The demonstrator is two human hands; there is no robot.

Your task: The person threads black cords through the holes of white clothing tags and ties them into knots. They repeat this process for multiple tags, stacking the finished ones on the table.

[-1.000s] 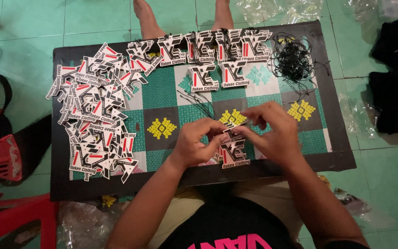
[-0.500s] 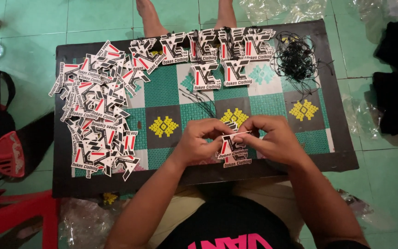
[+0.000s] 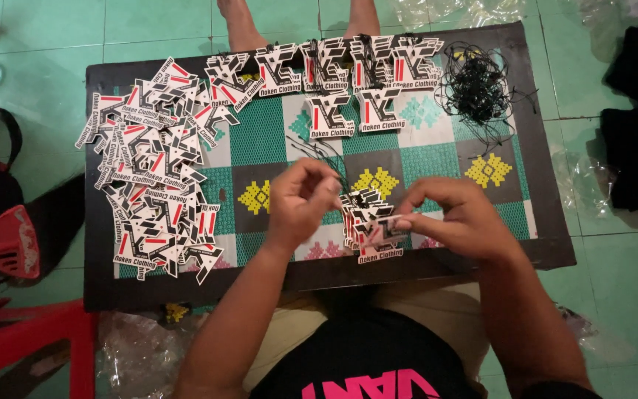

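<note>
My right hand (image 3: 450, 219) pinches a black, white and red card tag (image 3: 384, 224) just above a small stack of the same tags (image 3: 363, 235) at the table's near edge. My left hand (image 3: 301, 201) is raised beside it, fingers pinched on a thin black string (image 3: 326, 159) that trails away over the patterned tabletop. The hands are a short way apart.
A low dark table (image 3: 548, 222) with a green patterned top holds a large loose heap of tags (image 3: 156, 177) on the left, rows of tags (image 3: 348, 70) along the far edge and a tangle of black strings (image 3: 475, 83) at far right. Another person's legs (image 3: 239, 22) are beyond the table. A red stool (image 3: 31, 347) stands at lower left.
My hands were together over the stack; now they have drawn apart, the left lifting away with the string, the right keeping the tag.
</note>
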